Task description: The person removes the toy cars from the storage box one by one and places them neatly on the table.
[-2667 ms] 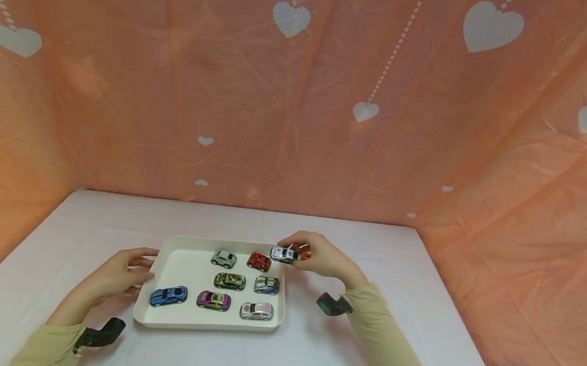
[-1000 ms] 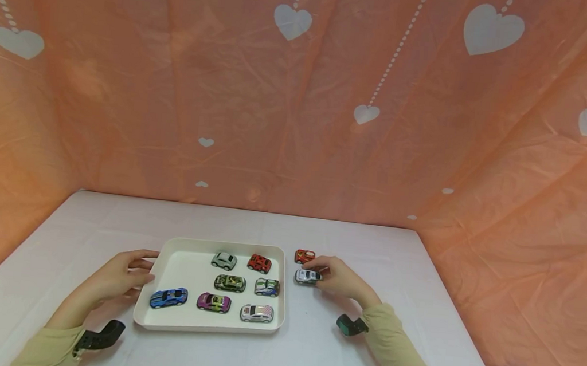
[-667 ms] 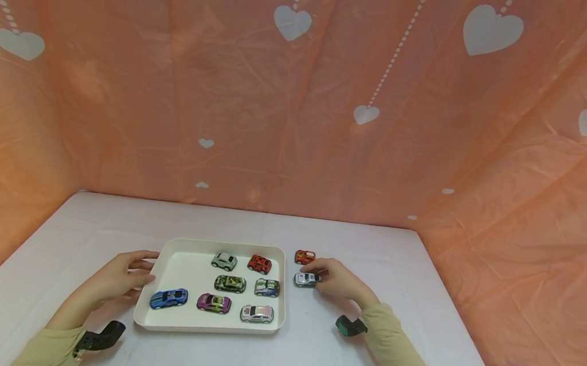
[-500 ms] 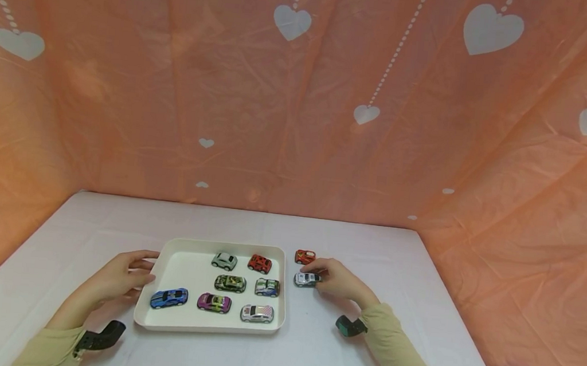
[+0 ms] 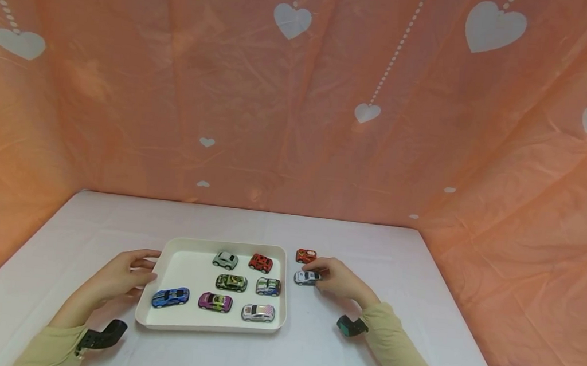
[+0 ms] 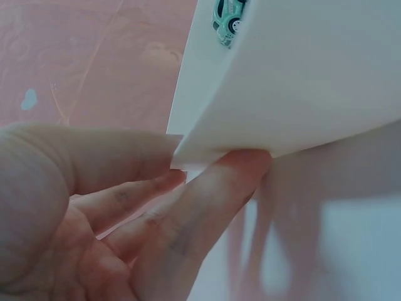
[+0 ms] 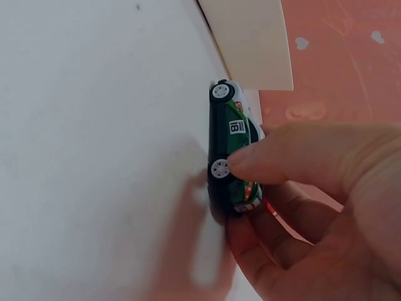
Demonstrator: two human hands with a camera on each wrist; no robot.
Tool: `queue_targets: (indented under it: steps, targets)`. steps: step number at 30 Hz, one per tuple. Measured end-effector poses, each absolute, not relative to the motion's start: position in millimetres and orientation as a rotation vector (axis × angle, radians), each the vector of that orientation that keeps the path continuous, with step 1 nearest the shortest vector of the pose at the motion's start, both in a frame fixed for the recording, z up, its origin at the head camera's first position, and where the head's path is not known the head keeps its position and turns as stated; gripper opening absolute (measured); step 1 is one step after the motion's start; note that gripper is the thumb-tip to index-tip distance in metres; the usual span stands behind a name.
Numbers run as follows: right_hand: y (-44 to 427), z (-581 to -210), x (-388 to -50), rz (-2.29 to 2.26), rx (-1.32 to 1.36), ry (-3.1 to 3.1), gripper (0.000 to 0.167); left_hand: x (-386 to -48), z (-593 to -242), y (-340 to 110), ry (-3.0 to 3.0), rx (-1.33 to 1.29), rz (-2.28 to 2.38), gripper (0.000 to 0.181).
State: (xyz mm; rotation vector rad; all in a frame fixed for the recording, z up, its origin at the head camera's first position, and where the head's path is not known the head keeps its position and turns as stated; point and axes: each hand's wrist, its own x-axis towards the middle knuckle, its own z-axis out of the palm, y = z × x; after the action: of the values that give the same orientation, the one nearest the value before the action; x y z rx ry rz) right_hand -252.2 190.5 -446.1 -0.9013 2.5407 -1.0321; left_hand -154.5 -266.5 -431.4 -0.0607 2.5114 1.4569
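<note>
The silver car has moved from the corner of the white tray to right of it, where the right hand pinches it; the left hand grips the tray; white table, orange heart-printed cloth behind

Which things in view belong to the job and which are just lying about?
Likely job:
toy car in right grip
white tray at left grip
seven cars in tray
red car beside tray

Just background:
orange backdrop
white table
</note>
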Motion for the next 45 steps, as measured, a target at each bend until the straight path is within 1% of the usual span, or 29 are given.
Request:
queue_targets:
  steps: [19,30,36,45]
  targets:
    - [190.2,-447.4,-248.2,-1.166,-0.848,2.512,0.034,-156.8,-428.6,-271.5,2.526,-0.063,1.452,0.056]
    - [183.9,-428.1,-244.7,-1.241,-0.866,2.537,0.034,-160.4,-430.2,-270.7,2.519,-0.037,1.482,0.057]
    - [169.0,-417.6,-245.6,-1.274,-0.951,2.485,0.035,-159.8,-428.3,-271.2,2.512,-0.041,1.494,0.057]
    - [132.4,-393.6,-248.5,-1.306,-1.063,2.367,0.037,-156.9,-423.6,-271.7,2.516,-0.047,1.478,0.058]
